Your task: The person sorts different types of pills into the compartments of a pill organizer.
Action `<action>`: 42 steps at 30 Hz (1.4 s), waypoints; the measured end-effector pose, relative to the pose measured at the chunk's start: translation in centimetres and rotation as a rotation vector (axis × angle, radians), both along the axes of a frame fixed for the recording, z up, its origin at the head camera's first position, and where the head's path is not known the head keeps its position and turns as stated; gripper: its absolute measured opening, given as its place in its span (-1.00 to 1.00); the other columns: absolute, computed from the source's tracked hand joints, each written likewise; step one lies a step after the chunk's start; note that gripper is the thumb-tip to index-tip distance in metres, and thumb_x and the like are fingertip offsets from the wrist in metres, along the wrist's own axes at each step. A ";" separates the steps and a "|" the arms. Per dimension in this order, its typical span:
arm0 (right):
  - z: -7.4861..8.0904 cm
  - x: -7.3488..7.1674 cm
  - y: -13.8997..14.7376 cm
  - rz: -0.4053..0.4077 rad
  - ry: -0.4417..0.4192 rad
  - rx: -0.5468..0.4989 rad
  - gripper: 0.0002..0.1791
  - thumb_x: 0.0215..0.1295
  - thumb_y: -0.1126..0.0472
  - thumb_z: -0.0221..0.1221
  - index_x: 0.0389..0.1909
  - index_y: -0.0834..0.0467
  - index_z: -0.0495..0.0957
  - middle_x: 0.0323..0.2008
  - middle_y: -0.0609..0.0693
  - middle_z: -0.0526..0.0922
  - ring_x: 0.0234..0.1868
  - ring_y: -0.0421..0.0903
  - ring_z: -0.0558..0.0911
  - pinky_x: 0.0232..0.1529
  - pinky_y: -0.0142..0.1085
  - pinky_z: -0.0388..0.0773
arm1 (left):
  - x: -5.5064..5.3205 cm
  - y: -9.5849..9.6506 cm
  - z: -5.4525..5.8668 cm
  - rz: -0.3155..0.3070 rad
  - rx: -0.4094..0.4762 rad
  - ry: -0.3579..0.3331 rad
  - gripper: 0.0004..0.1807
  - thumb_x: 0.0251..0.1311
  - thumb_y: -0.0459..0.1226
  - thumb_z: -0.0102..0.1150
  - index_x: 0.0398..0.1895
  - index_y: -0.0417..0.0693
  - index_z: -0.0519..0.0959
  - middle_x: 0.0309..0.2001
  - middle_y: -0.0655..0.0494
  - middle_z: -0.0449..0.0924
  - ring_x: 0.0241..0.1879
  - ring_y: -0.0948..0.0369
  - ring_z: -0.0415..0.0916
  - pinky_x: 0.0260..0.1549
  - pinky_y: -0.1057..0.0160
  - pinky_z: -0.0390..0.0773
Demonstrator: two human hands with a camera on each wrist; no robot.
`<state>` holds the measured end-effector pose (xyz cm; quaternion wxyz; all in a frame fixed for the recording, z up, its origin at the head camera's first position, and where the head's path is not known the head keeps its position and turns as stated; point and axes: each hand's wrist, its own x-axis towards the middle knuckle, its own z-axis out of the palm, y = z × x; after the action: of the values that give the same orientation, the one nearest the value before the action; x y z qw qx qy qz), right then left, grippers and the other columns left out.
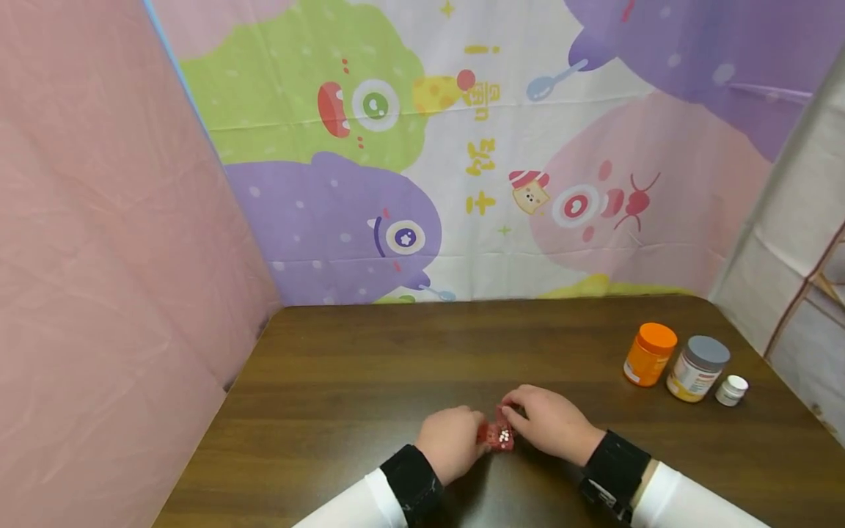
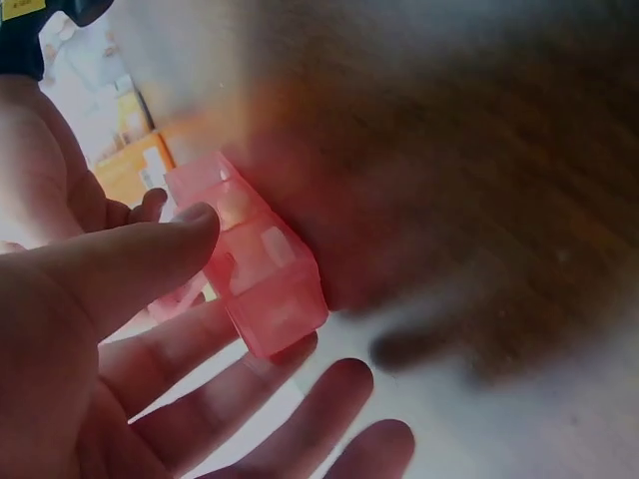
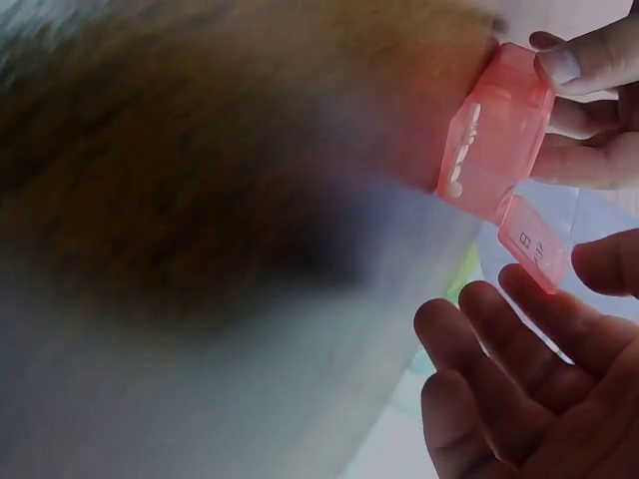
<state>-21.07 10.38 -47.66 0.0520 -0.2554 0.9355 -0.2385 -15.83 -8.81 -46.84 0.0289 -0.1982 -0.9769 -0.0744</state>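
Note:
A small translucent red pill box is held over the table, white pills showing inside it. My left hand grips it between thumb and fingers; in the left wrist view the thumb presses the side of the box. One lid, printed with dark characters, stands swung open in the right wrist view. My right hand has its thumb and index finger at the edges of that lid, pinching it, while the other fingers curl loosely below. White pills lie along one wall of the box.
At the right of the brown table stand an orange jar, a grey-lidded jar and a small white bottle. A cartoon-printed curtain hangs behind the table, and a pink cloth hangs at the left.

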 end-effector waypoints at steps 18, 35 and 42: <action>0.2 1.0 1.4 0.175 -0.064 -0.058 -0.89 0.43 0.04 0.16 -0.14 -0.07 0.60 -0.33 -0.31 0.61 -0.39 -0.36 0.50 -0.30 -0.27 0.53 | -1.0 -0.2 0.3 -0.024 0.060 -0.089 -0.78 0.09 -0.04 0.44 -0.55 0.14 0.63 -0.65 0.35 0.37 -0.62 0.34 0.29 -0.63 0.30 0.28; 0.3 1.2 1.3 0.273 -0.039 -0.036 -0.89 0.29 0.14 0.31 -0.27 -0.09 0.55 -0.36 -0.34 0.55 -0.37 -0.36 0.48 -0.31 -0.30 0.51 | -1.5 -0.5 -0.2 -0.027 0.105 -0.098 -0.80 0.00 -0.01 0.49 -0.52 0.18 0.66 -0.55 0.40 0.53 -0.53 0.38 0.44 -0.57 0.31 0.40; 0.2 0.9 1.1 0.289 -0.013 -0.033 -0.85 0.27 0.14 0.33 -0.34 -0.08 0.51 -0.43 -0.34 0.49 -0.43 -0.32 0.44 -0.36 -0.34 0.43 | -1.6 -0.4 0.1 -0.028 0.100 -0.117 -0.79 -0.01 -0.02 0.50 -0.56 0.19 0.63 -0.57 0.41 0.50 -0.55 0.39 0.40 -0.58 0.33 0.38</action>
<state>-20.21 11.52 -47.44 0.0875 -0.3866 0.8847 -0.2453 -17.47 -9.26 -46.74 -0.0194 -0.2055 -0.9691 -0.1349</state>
